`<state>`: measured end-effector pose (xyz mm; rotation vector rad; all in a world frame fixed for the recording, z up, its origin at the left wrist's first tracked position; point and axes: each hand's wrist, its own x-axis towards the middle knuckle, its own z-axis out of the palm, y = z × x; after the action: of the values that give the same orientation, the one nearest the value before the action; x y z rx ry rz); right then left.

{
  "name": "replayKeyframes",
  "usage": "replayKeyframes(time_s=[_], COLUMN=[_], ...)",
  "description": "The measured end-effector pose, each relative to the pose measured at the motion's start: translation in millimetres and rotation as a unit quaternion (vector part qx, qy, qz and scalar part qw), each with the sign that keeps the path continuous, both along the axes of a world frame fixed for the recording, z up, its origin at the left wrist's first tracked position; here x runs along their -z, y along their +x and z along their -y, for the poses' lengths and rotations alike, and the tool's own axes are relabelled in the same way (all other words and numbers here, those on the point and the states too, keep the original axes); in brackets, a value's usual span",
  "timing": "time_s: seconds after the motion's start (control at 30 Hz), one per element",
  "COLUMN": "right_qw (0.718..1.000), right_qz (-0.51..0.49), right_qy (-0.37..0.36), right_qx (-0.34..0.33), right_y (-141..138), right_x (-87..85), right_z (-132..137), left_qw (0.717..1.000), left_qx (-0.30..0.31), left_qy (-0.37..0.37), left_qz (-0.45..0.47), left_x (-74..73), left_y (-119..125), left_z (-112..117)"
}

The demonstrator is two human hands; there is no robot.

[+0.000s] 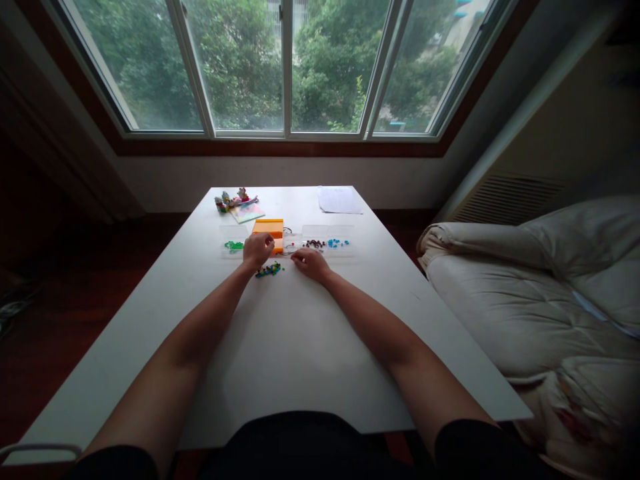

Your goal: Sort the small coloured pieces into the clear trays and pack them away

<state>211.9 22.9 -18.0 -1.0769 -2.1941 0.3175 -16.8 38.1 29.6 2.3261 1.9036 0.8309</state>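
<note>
My left hand (258,249) hovers at the front left of an open orange box (269,225), its fingers curled together. Whatever it may pinch is too small to make out. My right hand (311,264) rests low at the front of a clear plastic container (327,232), the fingertips drawn together toward the left; their contents are hidden. Between the wrists, nearer to me, lies a mixed pile of small coloured pieces (270,269). Green pieces (233,245) sit left of my left hand. Dark brown pieces (314,244) and blue pieces (337,243) are beyond my right hand.
The white table (300,347) stands below a window. At its far left are small colourful figures (243,195) and a pastel sheet (247,213); white papers (339,200) lie at the far right. A cream sofa (480,300) stands to the right.
</note>
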Motion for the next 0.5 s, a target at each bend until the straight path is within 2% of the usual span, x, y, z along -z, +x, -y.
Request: replayKeyframes(time_s=[0.1,0.3,0.5], right_qw=[1.000,0.998,0.986], right_qz=[0.020,0.059,0.131], right_qy=[0.005,0.012,0.062], right_qx=[-0.015,-0.033,-0.086], right_y=[-1.7,-8.5,-23.3], right_x=[-0.2,0.9,2.7], right_z=[1.2,3.5,7.9], left_qw=[0.998,1.000,0.999], left_qx=[-0.055,-0.011,-0.014], left_qy=[0.008,0.025,0.050], left_qz=[0.003,-0.007,0.016], left_x=[0.2,6.1,20.6], left_y=[-3.8,-8.5,-21.4], left_z=[-0.2,5.6,9.4])
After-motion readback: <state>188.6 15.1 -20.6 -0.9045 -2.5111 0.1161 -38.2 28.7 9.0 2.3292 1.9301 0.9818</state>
